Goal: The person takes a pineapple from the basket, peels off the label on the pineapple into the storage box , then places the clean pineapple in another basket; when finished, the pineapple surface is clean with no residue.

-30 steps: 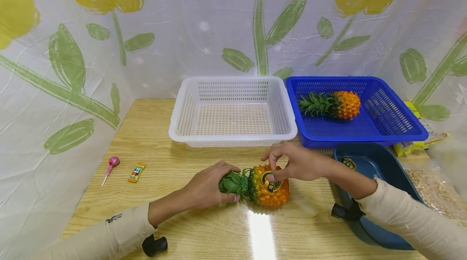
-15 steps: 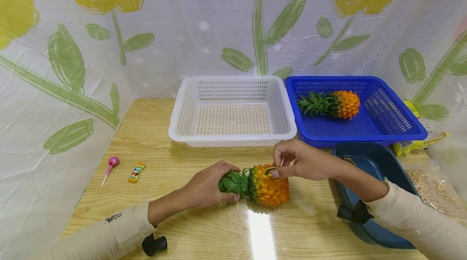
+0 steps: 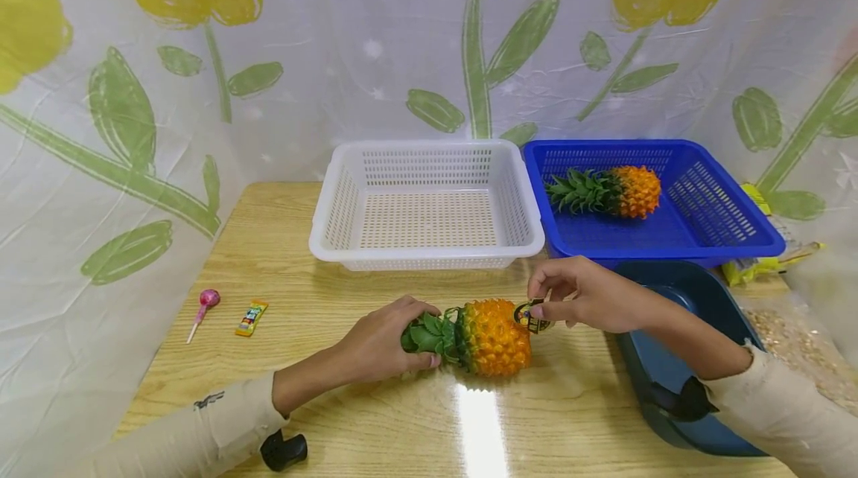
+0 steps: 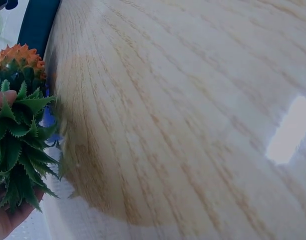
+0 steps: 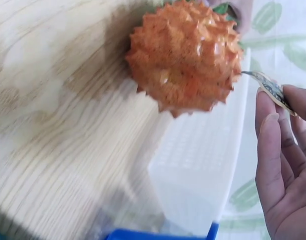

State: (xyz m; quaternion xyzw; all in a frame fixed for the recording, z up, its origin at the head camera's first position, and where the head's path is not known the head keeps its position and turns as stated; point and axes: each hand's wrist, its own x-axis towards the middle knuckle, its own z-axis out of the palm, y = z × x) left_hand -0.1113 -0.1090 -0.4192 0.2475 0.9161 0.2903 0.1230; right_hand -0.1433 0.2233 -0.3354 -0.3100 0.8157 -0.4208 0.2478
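A toy pineapple [image 3: 497,338] lies on its side on the table, orange body to the right and green leaves to the left. My left hand [image 3: 385,340] grips it by the leafy crown; the left wrist view shows the serrated leaves [image 4: 25,145] inside that grip. Between thumb and fingers my right hand [image 3: 590,295] pinches a black-and-gold sticker [image 3: 531,316] by its right part. In the right wrist view the sticker [image 5: 267,90] is bent, and its free end comes close to or touches the spiky orange body [image 5: 187,57]; I cannot tell which.
A white basket [image 3: 429,253] stands behind the hands. Right of it, a blue basket [image 3: 670,247] holds a second pineapple [image 3: 637,191]. A dark teal tub [image 3: 710,426] is under my right forearm. A lollipop [image 3: 208,298] and a small candy packet [image 3: 251,317] lie at left.
My right hand has moved right, peeling the sticker off the pineapple's top surface and carrying it to the body's right end. The left hand has stayed on the crown.
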